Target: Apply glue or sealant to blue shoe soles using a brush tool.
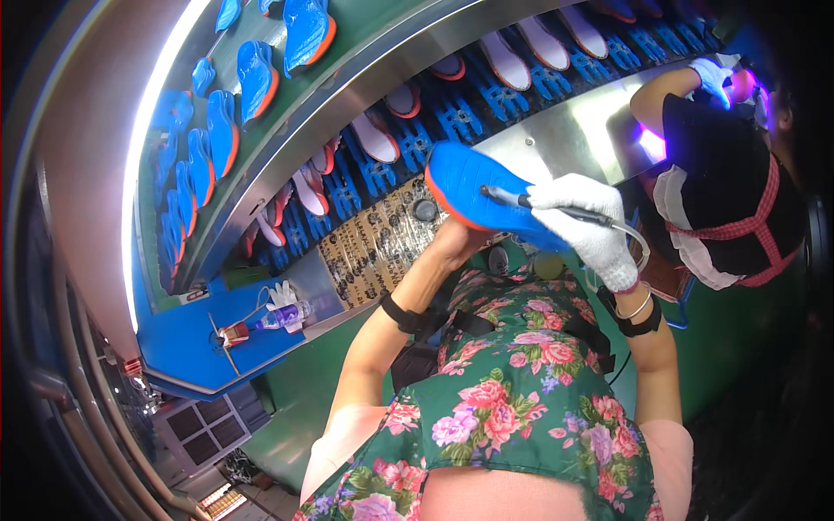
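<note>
A blue shoe sole (469, 174) with an orange edge is held up in front of me, tilted. My left hand (459, 241), bare, grips it from below by its near side; most of the fingers are hidden behind it. My right hand (584, 217), in a white knit glove, is closed around a dark pen-like tool (508, 196) with a pale cord. The tool's tip lies over the sole's blue face, apparently touching it. Behind the sole runs a rack with blue holders (378, 174) and several pale pinkish soles (375, 139).
Above the rack, a green shelf (287, 95) carries several blue soles (223, 130). A blue side table (187, 339) at left holds a bottle (282, 316) and a white glove (280, 293). A co-worker (721, 182) sits close on my right, one gloved hand (714, 80) near a purple glow.
</note>
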`<state>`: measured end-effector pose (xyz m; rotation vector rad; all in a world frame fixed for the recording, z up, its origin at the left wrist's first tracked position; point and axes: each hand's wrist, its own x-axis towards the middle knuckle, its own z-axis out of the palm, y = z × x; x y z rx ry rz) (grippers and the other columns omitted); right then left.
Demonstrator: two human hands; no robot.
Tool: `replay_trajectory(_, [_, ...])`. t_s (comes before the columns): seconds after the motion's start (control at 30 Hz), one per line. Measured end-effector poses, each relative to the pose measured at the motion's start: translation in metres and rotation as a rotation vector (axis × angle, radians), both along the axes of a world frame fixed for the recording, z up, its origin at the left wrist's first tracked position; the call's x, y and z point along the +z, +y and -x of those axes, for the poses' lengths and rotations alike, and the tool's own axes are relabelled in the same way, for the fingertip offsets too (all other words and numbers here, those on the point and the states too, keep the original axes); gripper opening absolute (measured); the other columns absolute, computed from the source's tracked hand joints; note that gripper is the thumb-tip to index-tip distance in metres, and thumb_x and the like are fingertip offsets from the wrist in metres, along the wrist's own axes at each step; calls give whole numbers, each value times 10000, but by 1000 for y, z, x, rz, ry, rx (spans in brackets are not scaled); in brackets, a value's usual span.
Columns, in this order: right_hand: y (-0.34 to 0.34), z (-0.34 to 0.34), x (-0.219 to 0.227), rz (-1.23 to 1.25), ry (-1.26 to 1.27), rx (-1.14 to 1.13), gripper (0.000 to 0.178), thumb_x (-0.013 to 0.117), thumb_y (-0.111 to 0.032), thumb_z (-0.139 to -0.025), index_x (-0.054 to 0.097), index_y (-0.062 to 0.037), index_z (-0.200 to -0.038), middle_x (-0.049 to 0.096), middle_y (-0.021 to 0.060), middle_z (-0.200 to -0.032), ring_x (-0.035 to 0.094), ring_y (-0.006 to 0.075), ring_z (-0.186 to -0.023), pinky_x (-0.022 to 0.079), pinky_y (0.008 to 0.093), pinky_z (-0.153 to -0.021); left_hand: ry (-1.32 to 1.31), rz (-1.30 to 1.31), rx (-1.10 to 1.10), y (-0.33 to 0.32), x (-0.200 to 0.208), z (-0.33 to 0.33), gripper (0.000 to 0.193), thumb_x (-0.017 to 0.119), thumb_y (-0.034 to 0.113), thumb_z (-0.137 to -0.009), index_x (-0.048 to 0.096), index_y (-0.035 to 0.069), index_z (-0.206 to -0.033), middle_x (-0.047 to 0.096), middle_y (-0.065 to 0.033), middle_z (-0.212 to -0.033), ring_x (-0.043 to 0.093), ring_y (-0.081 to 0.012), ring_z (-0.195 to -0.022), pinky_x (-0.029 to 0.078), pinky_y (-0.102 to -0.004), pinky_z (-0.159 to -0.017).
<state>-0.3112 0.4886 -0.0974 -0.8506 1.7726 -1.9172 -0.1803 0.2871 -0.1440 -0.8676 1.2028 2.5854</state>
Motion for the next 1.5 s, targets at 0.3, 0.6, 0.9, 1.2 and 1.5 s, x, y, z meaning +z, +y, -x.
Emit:
replay_trajectory(0.3, [4,-16,4,12,53,-34,157,806,-16,-813,775,-12,-966,776,121,-979,729,213,-874,556,335,-799,182,-731,209,-5,12,-9,953,516,718,-938,379,-26,-1518,507,-320,-1440,596,-548,-1184,476,-638,-1085])
replay_trajectory(0.6, [-5,10,22,25,405,-101,183,807,-31,-775,787,-42,-956,785,120,-1008,745,253,-856,582,352,-754,309,-697,318,26,7,6,1022,733,580,-790,339,72,-1585,486,-214,-1521,571,-393,-1308,481,-561,-1106])
replay_trajectory(0.9, [-31,44,49,73,701,-240,310,775,-45,-770,787,-87,-1078,768,107,-1044,711,278,-887,576,375,-769,240,-644,203,42,17,8,932,674,705,-849,420,145,-1549,533,-169,-1496,535,-423,-1338,428,-649,-1107])
replay_trajectory(1.2, [-33,29,53,113,454,-48,244,790,-27,-775,796,-69,-1015,776,115,-1020,737,270,-897,584,391,-817,129,-395,321,39,15,6,870,628,618,-932,349,126,-1593,474,-162,-1559,491,-377,-1403,395,-578,-1170])
replay_trajectory(1.5, [-42,22,42,91,618,-170,333,766,-63,-791,783,-90,-1122,759,107,-1105,710,268,-972,573,373,-825,94,-103,290,29,25,29,857,517,677,-975,355,90,-1579,466,-162,-1564,477,-368,-1412,373,-552,-1187])
